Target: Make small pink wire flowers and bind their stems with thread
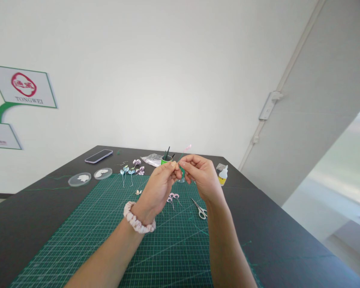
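Note:
My left hand, with a pale scrunchie at its wrist, is closed in a pinch on a thin green flower stem with a pink tip. The tip points up and to the right. My right hand is pinched closed against the left fingertips; what lies between its fingers is too small to make out. Behind the fingers a green spool partly shows. Below the hands, small pink flower pieces on wire stems lie on the green cutting mat, left of white-handled scissors.
Blue leaf-like pieces and purple flowers lie at the mat's far left. Beyond are two clear dishes with white pieces, a phone, a plastic bag and a tool cup. A glue bottle stands right.

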`<action>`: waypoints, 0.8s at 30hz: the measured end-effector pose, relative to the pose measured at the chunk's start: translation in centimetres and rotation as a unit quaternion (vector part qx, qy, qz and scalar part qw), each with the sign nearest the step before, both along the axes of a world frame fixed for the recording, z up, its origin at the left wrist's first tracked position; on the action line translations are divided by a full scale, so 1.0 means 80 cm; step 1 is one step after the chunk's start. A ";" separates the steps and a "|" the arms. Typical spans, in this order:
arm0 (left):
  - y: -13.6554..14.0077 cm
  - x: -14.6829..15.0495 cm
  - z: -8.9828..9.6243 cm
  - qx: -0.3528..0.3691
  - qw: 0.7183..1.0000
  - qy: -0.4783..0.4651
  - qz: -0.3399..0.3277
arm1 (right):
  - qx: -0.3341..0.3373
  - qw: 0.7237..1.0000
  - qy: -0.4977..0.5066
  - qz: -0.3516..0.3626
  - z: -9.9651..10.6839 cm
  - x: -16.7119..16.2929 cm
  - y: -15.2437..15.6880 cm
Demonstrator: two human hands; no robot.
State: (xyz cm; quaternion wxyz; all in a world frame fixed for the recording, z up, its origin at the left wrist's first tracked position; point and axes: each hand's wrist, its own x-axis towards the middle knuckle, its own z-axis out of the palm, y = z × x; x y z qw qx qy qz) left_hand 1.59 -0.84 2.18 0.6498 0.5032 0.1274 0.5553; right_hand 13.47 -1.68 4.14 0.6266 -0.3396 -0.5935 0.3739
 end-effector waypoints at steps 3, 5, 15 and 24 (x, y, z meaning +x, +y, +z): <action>0.000 0.001 0.000 0.001 1.000 0.001 -0.006 | -0.005 1.000 0.000 -0.005 0.001 -0.001 -0.001; 0.000 0.001 0.001 0.003 1.000 0.001 -0.010 | -0.009 1.000 -0.001 -0.009 0.002 -0.001 -0.001; -0.001 0.002 0.003 -0.011 0.999 -0.014 -0.033 | -0.005 1.000 0.013 0.009 -0.002 -0.001 0.001; -0.003 0.002 0.004 -0.025 0.999 0.001 -0.044 | -0.015 0.999 0.025 0.019 -0.005 -0.002 0.003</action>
